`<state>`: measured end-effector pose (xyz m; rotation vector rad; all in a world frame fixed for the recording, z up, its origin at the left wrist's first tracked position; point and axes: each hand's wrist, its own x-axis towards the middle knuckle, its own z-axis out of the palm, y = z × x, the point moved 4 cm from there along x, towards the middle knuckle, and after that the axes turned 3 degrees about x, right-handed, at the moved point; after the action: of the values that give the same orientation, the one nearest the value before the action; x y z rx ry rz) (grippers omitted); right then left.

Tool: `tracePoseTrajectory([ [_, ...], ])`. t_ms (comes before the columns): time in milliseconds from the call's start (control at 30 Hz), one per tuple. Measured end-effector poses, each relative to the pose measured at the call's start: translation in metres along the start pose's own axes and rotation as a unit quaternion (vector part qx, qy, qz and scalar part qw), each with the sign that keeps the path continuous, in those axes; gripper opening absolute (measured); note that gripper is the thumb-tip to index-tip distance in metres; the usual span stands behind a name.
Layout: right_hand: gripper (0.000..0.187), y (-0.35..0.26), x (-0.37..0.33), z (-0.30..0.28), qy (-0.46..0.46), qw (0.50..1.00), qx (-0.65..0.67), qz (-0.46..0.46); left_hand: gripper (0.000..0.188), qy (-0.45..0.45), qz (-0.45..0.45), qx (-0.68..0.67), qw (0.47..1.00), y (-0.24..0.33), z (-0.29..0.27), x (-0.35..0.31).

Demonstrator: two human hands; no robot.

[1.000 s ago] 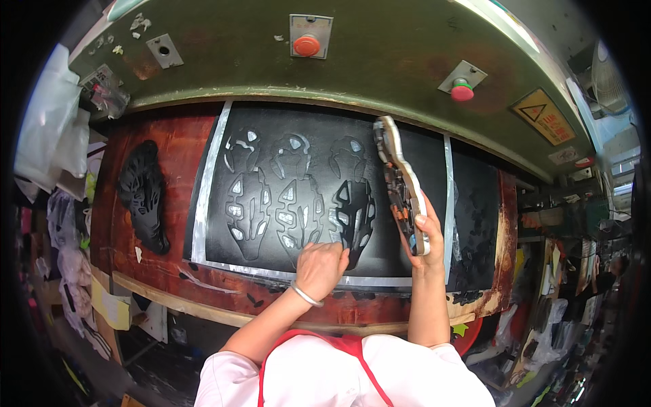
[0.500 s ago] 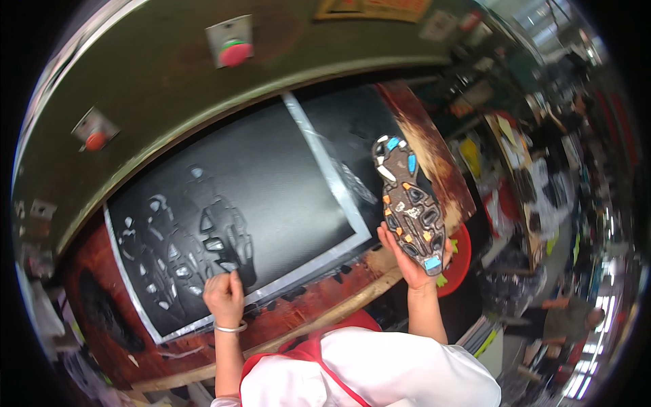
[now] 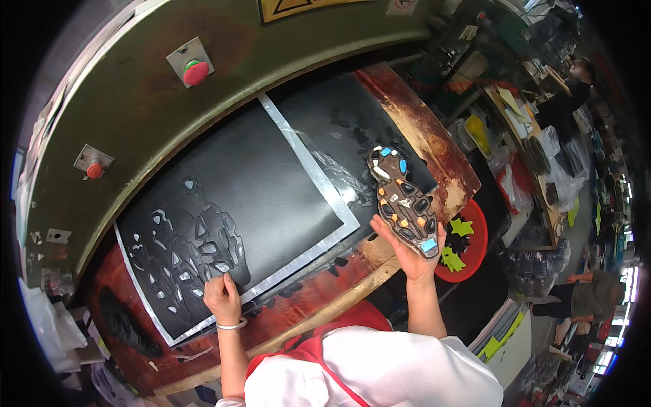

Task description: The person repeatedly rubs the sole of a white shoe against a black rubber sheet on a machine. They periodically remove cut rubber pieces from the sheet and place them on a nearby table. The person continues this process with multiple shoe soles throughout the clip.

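On the right, my right hand point(image 3: 411, 263) holds the near end of a brown, shoe-sole-shaped cutting die point(image 3: 405, 203). White, blue and orange pads fill parts of it, with dark openings between. The die is held above the right part of the cutting board. At the left, my left hand point(image 3: 222, 296) is closed, thumb on top, at the near edge of a black sheet point(image 3: 278, 183). Whether it pinches anything is hidden. Beside it, cut sole-shaped outlines point(image 3: 183, 261) with light gaps cover the sheet's left part.
A green press beam point(image 3: 129, 115) with red buttons point(image 3: 196, 72) spans the far side. Small black pieces point(image 3: 349, 122) lie on the board. At right stands a red bowl point(image 3: 480, 234) with yellow-green scraps point(image 3: 462, 227). Behind it are cluttered shelves and people.
The view has turned slightly, so the press and board sit differently in the picture. The die's far end has swung a little left in the picture. My left hand stays by the sheet's edge.
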<state>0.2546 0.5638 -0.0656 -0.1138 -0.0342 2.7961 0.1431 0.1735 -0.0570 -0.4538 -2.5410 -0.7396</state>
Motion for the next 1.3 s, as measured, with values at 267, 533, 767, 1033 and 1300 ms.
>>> tracePoseTrajectory([
  [267,0.088,0.033,0.010,0.016,-0.008,0.998,-0.052,-0.021,0.029,0.014,-0.005,-0.093,0.996,-0.009,-0.012,0.000],
  [533,0.114,0.088,0.010,0.054,-0.111,0.943,-0.302,0.087,0.030,0.020,-0.023,-0.127,0.991,-0.013,-0.024,-0.005],
  [767,0.085,0.185,0.048,0.070,-0.197,0.622,-0.756,-0.054,0.024,-0.010,0.007,-0.130,0.991,-0.014,-0.036,-0.004],
  [1033,0.094,0.242,0.050,0.047,-0.223,0.439,-0.854,-0.171,0.023,0.016,0.069,-0.125,0.990,-0.018,-0.078,-0.051],
  [1300,0.074,0.188,0.018,0.028,-0.142,0.556,-0.799,-0.180,0.010,-0.100,0.013,-0.084,0.991,-0.015,-0.096,-0.145],
])
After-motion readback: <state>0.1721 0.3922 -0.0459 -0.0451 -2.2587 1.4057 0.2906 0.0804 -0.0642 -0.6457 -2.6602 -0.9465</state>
